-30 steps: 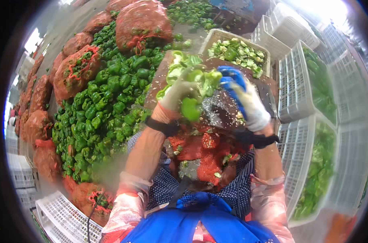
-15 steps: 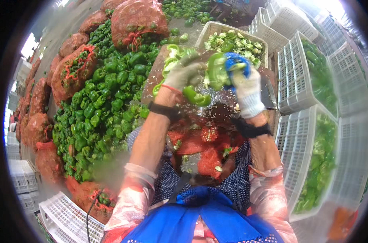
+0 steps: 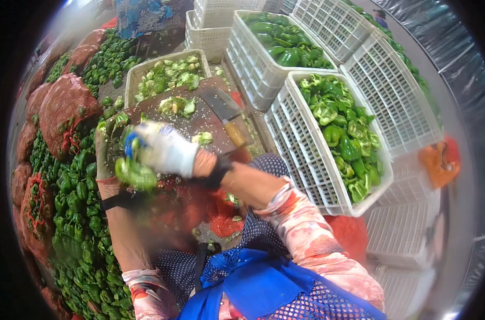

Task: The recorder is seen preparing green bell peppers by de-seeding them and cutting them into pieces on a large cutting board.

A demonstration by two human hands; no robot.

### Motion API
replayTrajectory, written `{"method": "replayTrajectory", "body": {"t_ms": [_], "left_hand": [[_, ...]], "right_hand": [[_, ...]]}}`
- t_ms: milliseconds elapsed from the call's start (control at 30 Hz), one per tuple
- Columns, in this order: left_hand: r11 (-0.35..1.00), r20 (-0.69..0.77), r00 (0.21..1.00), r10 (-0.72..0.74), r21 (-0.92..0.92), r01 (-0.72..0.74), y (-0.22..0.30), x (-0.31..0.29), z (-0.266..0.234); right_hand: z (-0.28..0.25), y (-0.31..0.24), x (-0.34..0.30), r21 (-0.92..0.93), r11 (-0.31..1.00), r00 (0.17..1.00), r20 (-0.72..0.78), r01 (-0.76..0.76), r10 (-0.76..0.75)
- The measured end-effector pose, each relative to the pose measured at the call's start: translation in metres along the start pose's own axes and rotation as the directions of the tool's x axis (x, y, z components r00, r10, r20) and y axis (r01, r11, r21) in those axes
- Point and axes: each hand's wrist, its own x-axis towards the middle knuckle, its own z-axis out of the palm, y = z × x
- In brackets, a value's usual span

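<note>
My right hand [image 3: 165,148], in a white glove with blue on the fingers, is closed around cut green pepper [image 3: 137,175] over the left part of a brown cutting board [image 3: 207,125]. Motion smears its fingertips. My left hand [image 3: 109,160] is at the board's left edge, close to the right one; blur and overlap hide its fingers. A cleaver [image 3: 221,104] with a wooden handle lies on the board's right side. Pale seeds, a pepper core piece [image 3: 202,138] and a cluster of cut pepper bits [image 3: 177,106] are scattered on the board.
Behind the board stands a tub [image 3: 129,85] of pepper cores. To the right are white crates [image 3: 301,154] of cut peppers, with more crates stacked beyond. Whole green peppers [image 3: 82,213] are heaped at the left beside red mesh sacks [image 3: 69,114]. Red netting [image 3: 221,213] lies below the board.
The view has swung to the right. My right hand has crossed leftward with the green pepper, now close to my left hand. The cleaver now shows plainly on the board.
</note>
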Motion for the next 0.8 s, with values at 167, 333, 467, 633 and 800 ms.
{"method": "replayTrajectory", "body": {"t_ms": [167, 333, 467, 633, 800], "left_hand": [[0.999, -0.396, 0.918, 0.013, 0.048, 0.006, 0.033, -0.024, 0.034], [0.997, -0.446, 0.892, 0.067, 0.064, -0.043, 0.061, -0.058, 0.014], [0.999, -0.413, 0.911, 0.024, 0.036, -0.01, 0.093, -0.074, 0.013], [0.845, -0.765, 0.597, 0.241, 0.468, 0.258, 0.063, -0.049, 0.001], [-0.161, -0.706, 0.677, 0.21, 0.658, 0.736, 0.03, -0.07, -0.056]], "right_hand": [[-0.175, -0.057, -0.029, 0.105, 0.952, 0.943, -0.141, -0.288, 0.301], [-0.314, -0.035, -0.129, -0.082, 0.726, 0.68, -0.436, -0.683, 0.59], [-0.38, 0.045, -0.245, -0.321, 0.596, 0.66, -0.536, -0.736, 0.526], [-0.295, -0.028, -0.184, 0.031, 0.822, 0.78, -0.299, -0.568, 0.55], [-0.163, -0.011, -0.092, -0.033, 0.915, 0.907, 0.122, -0.402, 0.403]]}}
